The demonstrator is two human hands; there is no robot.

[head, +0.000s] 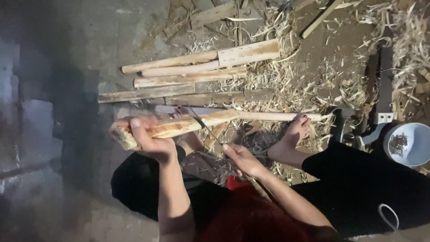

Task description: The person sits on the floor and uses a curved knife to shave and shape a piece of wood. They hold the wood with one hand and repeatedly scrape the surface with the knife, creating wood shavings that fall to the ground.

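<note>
Stick (179,127) lies near-horizontal, gripped end left, tip right.

Bare concrete floor (53,134) open beyond the left hand (150,139), stacked wooden sticks (188,71) just past it, shavings (286,76) and a foot (295,132) beside the right hand (242,159), saw (383,89) and white bowl (412,143) farther right

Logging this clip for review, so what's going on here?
A person sits on the ground among wood shavings. The left hand grips a pale wooden stick near its thick end, holding it roughly level. The right hand holds a thin dark blade whose tip lies across the stick. A bare foot rests beside a long peeled stick. More sticks lie beyond, with a saw and a white bowl to the right.
</note>
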